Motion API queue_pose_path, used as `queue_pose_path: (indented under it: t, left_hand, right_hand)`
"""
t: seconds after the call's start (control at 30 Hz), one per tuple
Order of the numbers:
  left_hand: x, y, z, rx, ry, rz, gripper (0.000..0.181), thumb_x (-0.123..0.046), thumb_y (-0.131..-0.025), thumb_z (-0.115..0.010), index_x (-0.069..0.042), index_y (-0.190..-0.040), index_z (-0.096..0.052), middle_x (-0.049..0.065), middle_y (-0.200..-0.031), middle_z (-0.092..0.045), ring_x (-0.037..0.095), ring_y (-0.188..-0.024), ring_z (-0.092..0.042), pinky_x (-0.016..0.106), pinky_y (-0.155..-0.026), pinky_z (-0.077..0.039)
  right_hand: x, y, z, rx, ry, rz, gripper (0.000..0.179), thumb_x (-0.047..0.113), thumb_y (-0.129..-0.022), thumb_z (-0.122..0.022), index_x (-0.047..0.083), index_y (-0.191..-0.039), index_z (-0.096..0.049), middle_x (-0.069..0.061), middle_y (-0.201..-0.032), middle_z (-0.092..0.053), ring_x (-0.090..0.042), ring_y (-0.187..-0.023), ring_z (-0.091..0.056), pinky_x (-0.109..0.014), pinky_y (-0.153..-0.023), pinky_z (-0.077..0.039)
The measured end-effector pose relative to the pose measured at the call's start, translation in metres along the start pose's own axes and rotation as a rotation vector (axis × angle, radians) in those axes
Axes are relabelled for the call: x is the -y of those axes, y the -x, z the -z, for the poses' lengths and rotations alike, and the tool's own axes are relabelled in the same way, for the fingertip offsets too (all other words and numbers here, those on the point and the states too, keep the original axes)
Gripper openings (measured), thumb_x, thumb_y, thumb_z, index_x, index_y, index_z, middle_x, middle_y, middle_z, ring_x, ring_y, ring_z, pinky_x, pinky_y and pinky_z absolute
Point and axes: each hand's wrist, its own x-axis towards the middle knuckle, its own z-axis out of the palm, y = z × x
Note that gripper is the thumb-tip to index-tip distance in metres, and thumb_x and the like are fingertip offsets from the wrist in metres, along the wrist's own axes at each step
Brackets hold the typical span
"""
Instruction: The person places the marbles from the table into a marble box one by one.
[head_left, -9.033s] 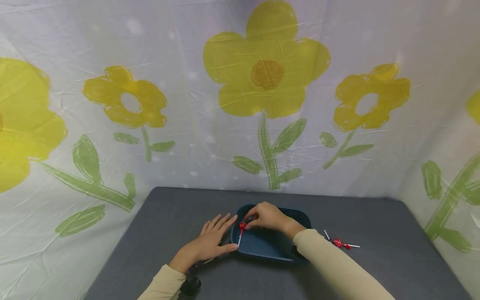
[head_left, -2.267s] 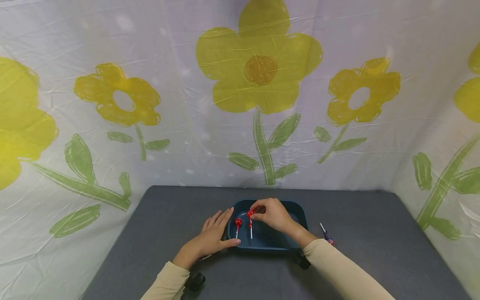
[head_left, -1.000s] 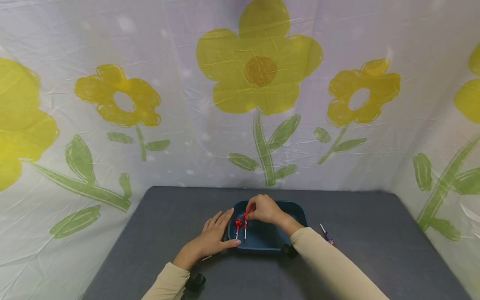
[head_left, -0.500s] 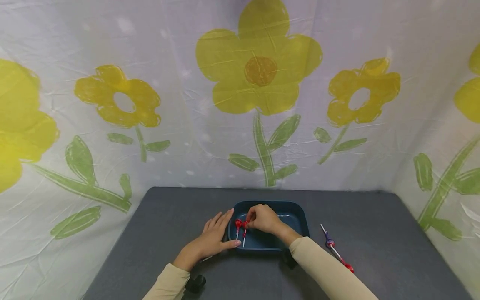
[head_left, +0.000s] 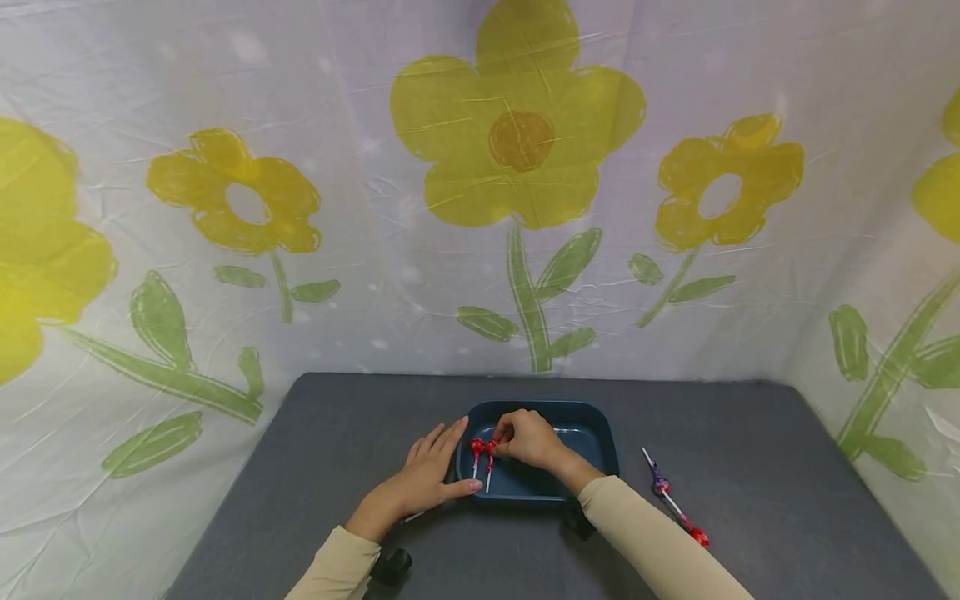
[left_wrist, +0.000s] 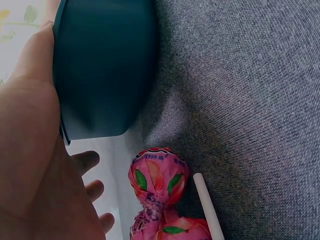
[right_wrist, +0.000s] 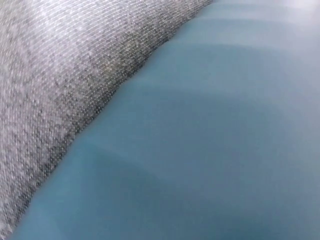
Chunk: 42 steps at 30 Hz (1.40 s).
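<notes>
A dark blue tray (head_left: 592,429) sits mid-table. My left hand (head_left: 420,479) rests along its left rim, fingers spread, thumb at the front left corner; the left wrist view shows the same hand against the tray's outer wall (left_wrist: 100,70). Inside, a red lollipop (head_left: 477,447) lies at the left, stick toward me. Just right of it, my right hand (head_left: 528,437) pinches the head of a second red lollipop (head_left: 489,468), its stick nearly parallel. Only the tray's blue side (right_wrist: 200,140) and the grey cloth fill the right wrist view.
To the tray's right lie a purple lollipop (head_left: 660,483) and a red one (head_left: 698,536), end to end. Pink-wrapped lollipops (left_wrist: 159,175) and a white stick (left_wrist: 207,207) lie below my left hand. A flowered curtain (head_left: 360,250) hangs behind the table (head_left: 375,400).
Earlier my right hand set the first red lollipop at the tray's left. Since then it has brought a second from the right, moved it left and lowered it beside the first. Left hand stays.
</notes>
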Motion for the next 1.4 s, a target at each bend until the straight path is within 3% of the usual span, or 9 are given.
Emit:
queue_pose_path:
  t: [1.4]
  left_hand:
    - [0.0001, -0.0004, 0.0002, 0.004, 0.002, 0.011, 0.102, -0.072, -0.085, -0.057, -0.026, -0.161, -0.005, 0.001, -0.166, -0.015, 0.033, -0.153, -0.004, 0.065, -0.117, -0.003]
  right_hand:
    - [-0.0055, -0.0015, -0.0059, -0.031, 0.016, 0.017, 0.015, 0.020, -0.082, -0.081, 0.012, -0.092, -0.074, 0.005, -0.077, -0.070, -0.004, -0.067, -0.060, -0.025, -0.063, -0.050]
